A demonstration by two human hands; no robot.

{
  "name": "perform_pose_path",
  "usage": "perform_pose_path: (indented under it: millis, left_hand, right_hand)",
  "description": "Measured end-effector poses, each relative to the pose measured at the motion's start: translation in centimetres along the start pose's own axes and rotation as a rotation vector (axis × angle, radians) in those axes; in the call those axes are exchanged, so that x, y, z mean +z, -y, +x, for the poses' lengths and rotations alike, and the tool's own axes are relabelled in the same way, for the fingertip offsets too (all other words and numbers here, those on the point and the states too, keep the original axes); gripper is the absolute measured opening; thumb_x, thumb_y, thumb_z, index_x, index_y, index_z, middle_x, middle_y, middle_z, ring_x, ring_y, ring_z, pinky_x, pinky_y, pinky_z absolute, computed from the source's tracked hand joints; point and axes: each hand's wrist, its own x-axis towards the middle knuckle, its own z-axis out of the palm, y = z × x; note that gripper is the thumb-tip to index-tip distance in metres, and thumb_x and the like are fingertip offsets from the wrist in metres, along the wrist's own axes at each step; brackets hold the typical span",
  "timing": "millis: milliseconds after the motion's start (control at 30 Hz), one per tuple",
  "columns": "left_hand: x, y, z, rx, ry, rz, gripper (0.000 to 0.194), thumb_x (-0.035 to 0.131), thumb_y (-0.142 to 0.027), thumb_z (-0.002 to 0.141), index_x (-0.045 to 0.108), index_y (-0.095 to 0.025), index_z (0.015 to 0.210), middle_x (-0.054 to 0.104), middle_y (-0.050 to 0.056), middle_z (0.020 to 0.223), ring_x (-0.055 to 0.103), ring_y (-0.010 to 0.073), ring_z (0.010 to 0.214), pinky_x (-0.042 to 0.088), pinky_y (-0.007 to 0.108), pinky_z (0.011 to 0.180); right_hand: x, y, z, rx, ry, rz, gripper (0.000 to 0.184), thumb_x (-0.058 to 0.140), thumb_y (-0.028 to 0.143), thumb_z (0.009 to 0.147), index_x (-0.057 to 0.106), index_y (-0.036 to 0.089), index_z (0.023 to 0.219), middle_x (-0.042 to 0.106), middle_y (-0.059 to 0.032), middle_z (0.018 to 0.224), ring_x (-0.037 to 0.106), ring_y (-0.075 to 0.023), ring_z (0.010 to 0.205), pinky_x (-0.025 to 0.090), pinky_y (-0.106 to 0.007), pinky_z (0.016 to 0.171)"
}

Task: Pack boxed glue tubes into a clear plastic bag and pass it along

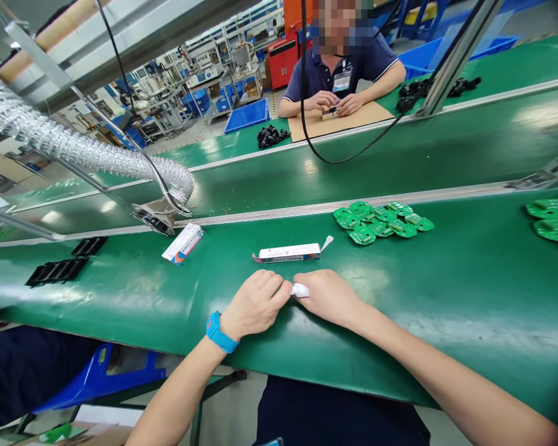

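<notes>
My left hand [255,305], with a blue wristband, and my right hand [328,296] meet on the green work surface [446,291]. Between their fingertips sits a small white tube-like object [300,290], gripped from both sides; most of it is hidden by my fingers. Just beyond my hands lies an opened long white carton [288,253] with its flap out to the right.
A pile of green circuit boards [381,220] lies far right of centre, more at the right edge [553,220]. A second small box [183,243], black trays [58,271] and a silver duct [74,145] are left. A co-worker [341,68] sits across the conveyor.
</notes>
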Motion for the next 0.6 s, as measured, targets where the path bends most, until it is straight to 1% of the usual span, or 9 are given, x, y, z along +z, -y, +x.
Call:
perform_pose_path:
  millis: [100,167,200,267,333,400,467,533,600]
  left_hand:
    - [0.2,-0.6,0.1,-0.084,-0.027,-0.039,0.021,0.037,-0.022,0.100,0.056,-0.016,0.095,0.054,0.007,0.079,0.048,0.0211,0.072,0.038,0.036,0.066]
    - [0.5,-1.0,0.1,-0.146,-0.088,-0.110,0.025,0.036,-0.025,0.101,0.055,-0.017,0.087,0.053,0.006,0.076,0.047,0.0201,0.069,0.036,0.035,0.064]
    - [0.5,-1.2,0.0,-0.199,-0.125,-0.180,0.028,0.034,-0.026,0.102,0.054,-0.018,0.084,0.053,0.005,0.074,0.047,0.0192,0.067,0.035,0.034,0.063]
    - [0.5,-1.5,0.0,-0.352,-0.193,-0.395,0.035,0.030,-0.027,0.104,0.051,-0.019,0.077,0.050,0.002,0.068,0.045,0.0161,0.062,0.034,0.032,0.061]
    - [0.4,-1.4,0.1,-0.530,-0.253,-0.655,0.039,0.028,-0.031,0.105,0.049,-0.020,0.074,0.048,-0.001,0.064,0.043,0.0136,0.058,0.035,0.029,0.060]
    - [0.4,-0.8,0.3,-0.665,-0.335,-0.847,0.040,0.029,-0.036,0.106,0.051,-0.020,0.076,0.050,0.000,0.068,0.048,0.0134,0.063,0.039,0.027,0.065]
    - [0.9,0.4,0.6,-0.746,-0.432,-0.941,0.040,0.031,-0.040,0.105,0.054,-0.019,0.082,0.056,0.003,0.078,0.053,0.0153,0.074,0.043,0.028,0.074]
    - [1.8,1.9,0.7,-0.790,-0.506,-0.950,0.040,0.032,-0.044,0.104,0.058,-0.019,0.086,0.059,0.006,0.088,0.056,0.0175,0.085,0.045,0.030,0.082]
    - [3.1,3.3,0.6,-0.832,-0.549,-0.900,0.040,0.034,-0.046,0.103,0.060,-0.018,0.091,0.061,0.008,0.099,0.057,0.0191,0.093,0.045,0.031,0.087]
  right_hand:
    - [1.3,-0.6,0.0,-0.100,-0.178,-0.136,0.020,0.052,0.015,0.090,0.065,0.018,0.075,0.071,-0.0035,0.071,0.060,-0.0162,0.062,0.021,-0.032,0.059]
    - [2.0,-1.1,0.1,-0.180,-0.344,-0.179,0.025,0.050,0.015,0.093,0.064,0.018,0.073,0.067,-0.0026,0.065,0.056,-0.0153,0.058,0.021,-0.033,0.059]
    - [2.3,-1.3,0.2,-0.223,-0.440,-0.189,0.027,0.049,0.015,0.094,0.063,0.018,0.070,0.064,-0.0019,0.061,0.054,-0.0148,0.056,0.022,-0.033,0.058]
    - [2.6,-1.7,0.4,-0.290,-0.631,-0.198,0.032,0.049,0.015,0.095,0.059,0.019,0.065,0.059,-0.0002,0.056,0.050,-0.0139,0.053,0.023,-0.033,0.058]
    - [2.5,-1.8,0.6,-0.328,-0.770,-0.192,0.036,0.051,0.016,0.096,0.054,0.020,0.061,0.053,0.0014,0.053,0.046,-0.0131,0.051,0.025,-0.032,0.057]
    - [2.3,-1.7,0.7,-0.346,-0.836,-0.158,0.038,0.054,0.017,0.096,0.048,0.021,0.058,0.050,0.0029,0.052,0.043,-0.0123,0.050,0.026,-0.031,0.056]
    - [2.3,-1.6,0.8,-0.366,-0.859,-0.092,0.038,0.058,0.018,0.095,0.046,0.021,0.059,0.047,0.0041,0.052,0.041,-0.0117,0.049,0.027,-0.030,0.055]
    - [2.4,-1.6,0.8,-0.378,-0.868,-0.002,0.036,0.059,0.017,0.094,0.045,0.022,0.061,0.046,0.0048,0.053,0.039,-0.0111,0.049,0.027,-0.030,0.055]
    - [2.6,-1.6,0.8,-0.375,-0.865,0.090,0.036,0.059,0.017,0.094,0.045,0.022,0.062,0.045,0.0053,0.053,0.038,-0.0106,0.048,0.028,-0.029,0.054]
